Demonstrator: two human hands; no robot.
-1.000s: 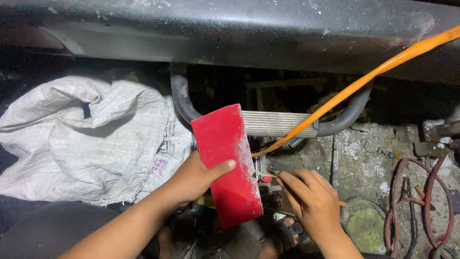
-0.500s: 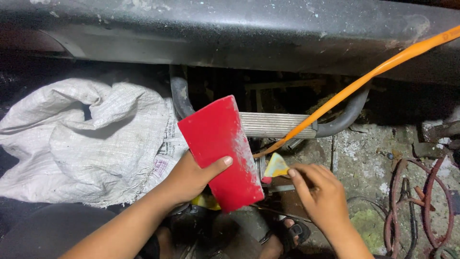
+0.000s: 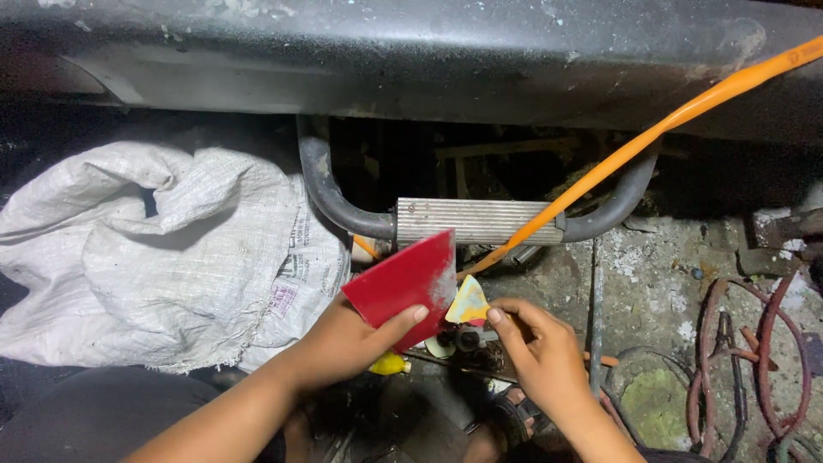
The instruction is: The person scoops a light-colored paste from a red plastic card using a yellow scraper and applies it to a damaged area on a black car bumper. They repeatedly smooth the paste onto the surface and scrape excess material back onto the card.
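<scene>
Red plastic card (image 3: 405,281) gripped in left hand (image 3: 343,343); right hand (image 3: 540,351) pinches yellow scrap (image 3: 470,302) just beside it.

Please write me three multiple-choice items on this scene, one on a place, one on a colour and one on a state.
1. Where does the crumpled white woven sack lie?
A. left of the hands
B. right of the hands
C. on the ribbed metal step

2. What colour is the long hose running up to the right?
A. blue
B. orange
C. green

3. How does the left hand stand to the flat red plastic panel?
A. apart from it
B. gripping it, thumb on its face
C. resting flat beneath it on the ground

Answers: 1 A, the sack fills the left side of the view. 2 B, the hose is plainly orange. 3 B, the thumb presses the panel's lower edge, while the right hand pinches a small yellowish scraper beside it.
</scene>
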